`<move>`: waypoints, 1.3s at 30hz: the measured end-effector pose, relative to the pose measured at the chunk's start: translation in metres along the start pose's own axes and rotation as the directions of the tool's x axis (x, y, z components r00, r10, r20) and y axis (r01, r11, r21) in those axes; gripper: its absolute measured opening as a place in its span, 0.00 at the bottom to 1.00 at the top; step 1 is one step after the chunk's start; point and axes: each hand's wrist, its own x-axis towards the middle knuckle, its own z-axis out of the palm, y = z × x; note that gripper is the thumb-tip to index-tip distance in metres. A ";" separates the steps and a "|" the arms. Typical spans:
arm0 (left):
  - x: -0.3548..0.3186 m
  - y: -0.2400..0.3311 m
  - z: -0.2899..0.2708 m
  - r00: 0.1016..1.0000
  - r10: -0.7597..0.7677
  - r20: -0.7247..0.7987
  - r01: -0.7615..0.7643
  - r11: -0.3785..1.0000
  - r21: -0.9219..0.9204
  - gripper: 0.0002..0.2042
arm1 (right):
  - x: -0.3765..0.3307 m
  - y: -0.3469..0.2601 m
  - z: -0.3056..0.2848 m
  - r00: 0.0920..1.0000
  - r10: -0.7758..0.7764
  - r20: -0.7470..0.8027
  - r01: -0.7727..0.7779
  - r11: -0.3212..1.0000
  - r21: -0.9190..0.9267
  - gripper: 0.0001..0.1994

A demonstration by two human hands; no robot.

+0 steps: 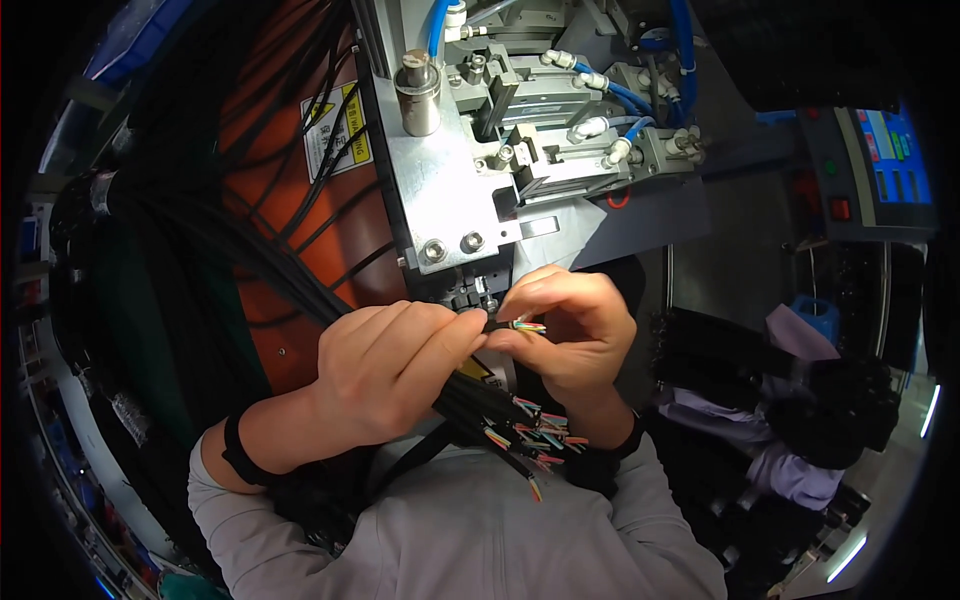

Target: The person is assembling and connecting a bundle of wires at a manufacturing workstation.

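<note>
My left hand (385, 365) is closed, its thumb and fingertips pinching a black cable near the cut end. Coloured inner wires (530, 327) fan out of that end, red, yellow, green and white among them. Curled around the same end is my right hand (580, 330), its thumb and fingertips meeting at the cable beside my left fingertips. Below both hands hangs a bundle of black cables (480, 400), with several stripped ends showing coloured wires (545, 432). Part of the held cable is hidden behind my left hand.
Just beyond my hands stands a metal fixture (450, 195) with clamps, air cylinders (560, 95) and blue hoses (688, 50). Black cables (270, 260) run over an orange-brown surface (255, 180) on the left. A control panel (885, 170) is at far right, above dark and lilac cloth (800, 475).
</note>
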 end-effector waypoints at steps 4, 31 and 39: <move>0.000 0.000 0.002 0.997 -0.013 -0.070 0.014 1.000 0.019 0.10 | 0.010 0.001 -0.001 0.994 -0.112 -0.020 0.110 0.991 -0.077 0.09; 0.002 -0.003 -0.006 0.989 0.149 -0.010 -0.143 0.964 0.226 0.17 | 0.018 -0.028 -0.017 0.969 0.127 0.212 0.023 0.808 -0.589 0.07; -0.001 0.004 0.000 0.999 0.020 0.050 -0.028 0.986 0.161 0.17 | 0.006 -0.010 -0.019 0.951 0.306 0.049 -0.291 0.936 -0.197 0.06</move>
